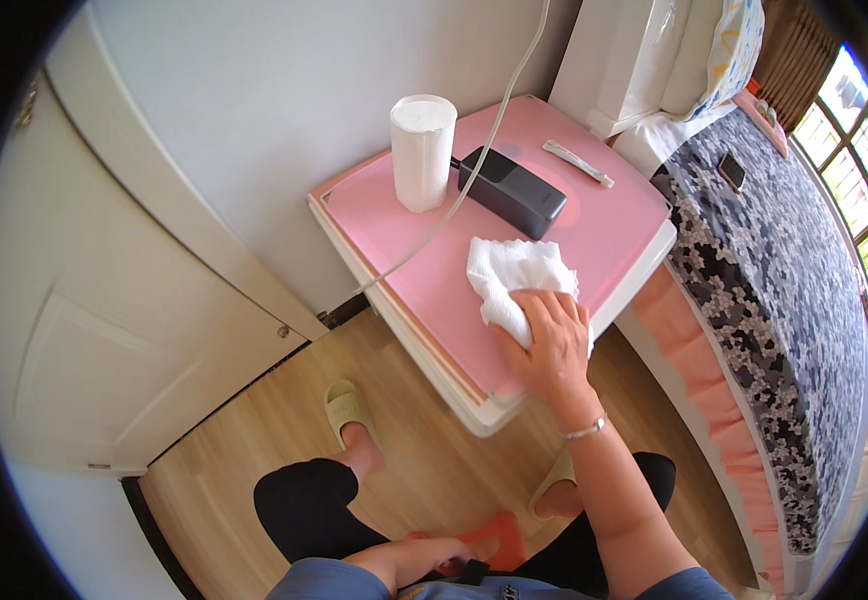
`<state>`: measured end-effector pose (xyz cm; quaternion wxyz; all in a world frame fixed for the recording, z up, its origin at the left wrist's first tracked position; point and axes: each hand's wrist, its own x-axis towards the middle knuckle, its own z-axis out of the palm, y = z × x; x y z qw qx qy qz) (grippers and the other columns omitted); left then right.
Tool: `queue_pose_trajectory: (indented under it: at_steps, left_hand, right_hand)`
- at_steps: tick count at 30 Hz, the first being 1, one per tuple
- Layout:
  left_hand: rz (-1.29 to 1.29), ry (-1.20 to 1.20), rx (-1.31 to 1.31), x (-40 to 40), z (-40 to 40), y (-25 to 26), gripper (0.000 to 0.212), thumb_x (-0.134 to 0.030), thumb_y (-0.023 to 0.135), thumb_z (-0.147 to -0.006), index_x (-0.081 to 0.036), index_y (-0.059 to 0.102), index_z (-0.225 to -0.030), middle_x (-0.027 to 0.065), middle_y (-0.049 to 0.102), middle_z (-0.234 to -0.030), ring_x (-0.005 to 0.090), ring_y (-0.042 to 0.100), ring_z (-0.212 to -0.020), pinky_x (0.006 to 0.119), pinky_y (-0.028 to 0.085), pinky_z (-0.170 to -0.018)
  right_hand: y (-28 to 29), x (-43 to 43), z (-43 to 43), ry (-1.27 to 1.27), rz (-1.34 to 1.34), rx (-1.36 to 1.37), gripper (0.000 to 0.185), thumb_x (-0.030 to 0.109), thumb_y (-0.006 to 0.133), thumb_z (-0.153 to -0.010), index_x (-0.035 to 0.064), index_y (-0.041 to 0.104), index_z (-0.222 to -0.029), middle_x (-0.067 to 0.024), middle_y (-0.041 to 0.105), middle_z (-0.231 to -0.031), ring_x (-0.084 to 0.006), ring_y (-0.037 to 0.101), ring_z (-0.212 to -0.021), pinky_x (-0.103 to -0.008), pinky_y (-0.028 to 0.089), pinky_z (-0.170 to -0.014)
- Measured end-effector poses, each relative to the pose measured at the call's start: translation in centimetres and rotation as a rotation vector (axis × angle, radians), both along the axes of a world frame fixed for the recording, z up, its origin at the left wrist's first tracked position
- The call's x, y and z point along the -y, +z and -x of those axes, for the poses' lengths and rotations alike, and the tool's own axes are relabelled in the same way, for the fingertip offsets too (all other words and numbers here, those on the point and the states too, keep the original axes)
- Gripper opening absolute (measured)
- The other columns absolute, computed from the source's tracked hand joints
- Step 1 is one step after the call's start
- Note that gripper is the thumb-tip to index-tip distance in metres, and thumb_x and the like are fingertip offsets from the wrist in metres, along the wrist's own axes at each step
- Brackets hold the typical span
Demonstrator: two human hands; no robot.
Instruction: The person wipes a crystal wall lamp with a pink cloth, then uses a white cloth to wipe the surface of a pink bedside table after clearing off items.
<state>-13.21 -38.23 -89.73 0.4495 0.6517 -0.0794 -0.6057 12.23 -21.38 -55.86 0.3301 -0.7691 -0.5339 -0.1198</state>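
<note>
A crumpled white cloth (516, 266) lies on the pink top (434, 300) of a white bedside table, near its front right edge. My right hand (557, 337) presses down on the cloth, its fingers spread over it and partly bunching it. My left hand (449, 553) rests low by my lap, beside an orange-red plastic object (507, 536). Its fingers look curled, and what they hold, if anything, is hidden. Behind the cloth lies a dark grey power bank (516, 196). Left of that stands a white paper roll (422, 161).
A white cable (479, 165) hangs across the tabletop. A small white tube (578, 163) lies at the back right. Right of the table is a bed with a patterned cover (786, 247), bearing a phone (732, 172). A white door (126, 300) stands left.
</note>
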Motion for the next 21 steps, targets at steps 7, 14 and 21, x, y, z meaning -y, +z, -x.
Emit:
queue_pose_trajectory:
  at_steps: [7, 14, 21]
  left_hand:
    - [0.033, -0.011, -0.065, -3.1, -1.3, 0.0, 0.033, -0.033, 0.048, -0.081, -0.002, 0.057, -0.091, 0.0110, 0.059, -0.076, 0.0228, 0.054, -0.065, 0.036, 0.043, -0.059]
    - [0.028, -0.033, -0.095, -5.8, -2.5, 0.9, 0.034, -0.033, 0.048, -0.081, -0.002, 0.057, -0.093, 0.0124, 0.059, -0.080, 0.0245, 0.054, -0.069, 0.036, 0.043, -0.062]
    - [-0.024, -0.079, -0.058, -8.3, -3.5, 1.4, 0.036, -0.033, 0.048, -0.081, -0.001, 0.056, -0.096, 0.0138, 0.060, -0.084, 0.0262, 0.055, -0.073, 0.037, 0.043, -0.065]
  right_hand:
    - [0.2, -0.3, -0.6, 0.072, 0.061, -0.001, 0.032, 0.014, 0.062, -0.056, 0.0092, 0.057, -0.088, -0.0020, 0.057, -0.092, -0.0209, 0.052, -0.082, -0.0328, 0.035, -0.074]
    - [0.9, -0.4, -0.8, 0.077, 0.101, -0.018, 0.034, 0.015, 0.062, -0.054, 0.0105, 0.058, -0.088, -0.0016, 0.056, -0.092, -0.0192, 0.052, -0.081, -0.0320, 0.033, -0.075]
    - [1.0, -0.1, -0.4, 0.063, 0.092, -0.027, 0.040, 0.016, 0.064, -0.053, 0.0111, 0.057, -0.092, 0.0001, 0.055, -0.094, -0.0180, 0.051, -0.084, -0.0326, 0.034, -0.076]
